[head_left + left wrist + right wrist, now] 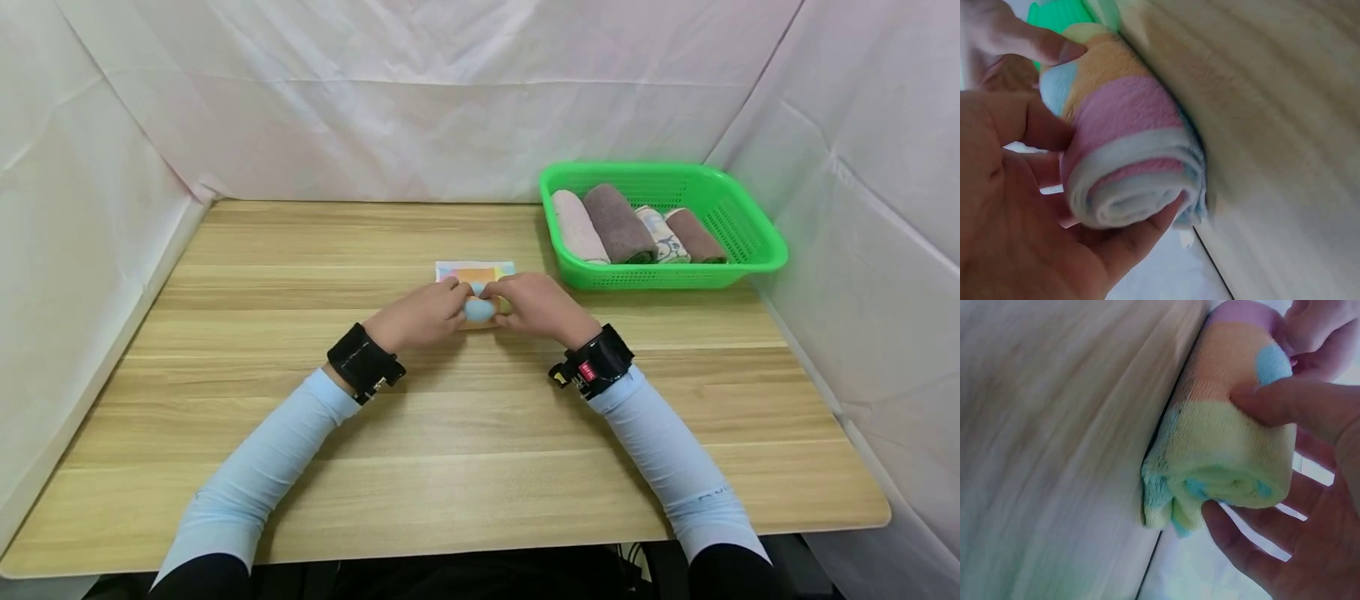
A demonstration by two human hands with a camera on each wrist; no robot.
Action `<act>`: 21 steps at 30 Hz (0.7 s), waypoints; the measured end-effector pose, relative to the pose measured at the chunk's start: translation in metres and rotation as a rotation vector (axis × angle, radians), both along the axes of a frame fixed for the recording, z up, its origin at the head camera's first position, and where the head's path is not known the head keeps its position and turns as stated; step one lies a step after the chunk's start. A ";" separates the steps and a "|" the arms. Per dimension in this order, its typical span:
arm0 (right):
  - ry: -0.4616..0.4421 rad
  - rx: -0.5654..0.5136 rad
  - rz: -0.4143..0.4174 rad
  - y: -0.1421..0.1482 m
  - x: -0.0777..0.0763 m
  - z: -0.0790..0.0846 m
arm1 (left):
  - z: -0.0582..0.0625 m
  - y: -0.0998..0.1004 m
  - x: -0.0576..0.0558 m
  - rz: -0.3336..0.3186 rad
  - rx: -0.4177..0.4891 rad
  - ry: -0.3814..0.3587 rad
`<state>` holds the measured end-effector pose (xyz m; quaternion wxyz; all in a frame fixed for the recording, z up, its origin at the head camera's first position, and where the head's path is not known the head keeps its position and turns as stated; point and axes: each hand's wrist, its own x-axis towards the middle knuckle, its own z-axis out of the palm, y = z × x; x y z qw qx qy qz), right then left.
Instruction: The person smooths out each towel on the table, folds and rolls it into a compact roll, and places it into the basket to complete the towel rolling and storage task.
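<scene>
A small multicoloured towel point(478, 310), mostly rolled up, lies on the wooden table between both hands. Its flat part with a white edge extends beyond the roll in the head view. My left hand point(420, 315) grips one end of the roll, with the thumb and fingers around it. At that end the left wrist view shows a pink and white spiral on the rolled towel point(1129, 109). The other end is held by my right hand point(538, 307). There the right wrist view shows a yellow-green end of the towel point(1229, 434), with loose layers underneath against the table.
A green plastic basket point(675, 277) stands at the table's back right. Several rolled towels lie in it, among them a grey-brown towel point(618, 223) and a pale pink towel point(579, 227). White cloth point(420, 125) hangs behind the table and along both sides.
</scene>
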<state>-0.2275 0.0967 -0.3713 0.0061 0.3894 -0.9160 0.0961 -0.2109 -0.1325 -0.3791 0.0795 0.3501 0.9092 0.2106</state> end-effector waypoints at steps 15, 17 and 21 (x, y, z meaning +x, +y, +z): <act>-0.140 -0.037 -0.110 -0.001 -0.005 -0.006 | 0.002 0.007 0.002 -0.063 -0.092 0.385; -0.165 -0.029 -0.114 -0.001 -0.005 -0.005 | 0.000 0.007 0.002 -0.076 -0.100 0.375; -0.125 0.000 -0.106 -0.002 0.000 0.004 | -0.002 0.008 0.003 -0.104 -0.109 0.368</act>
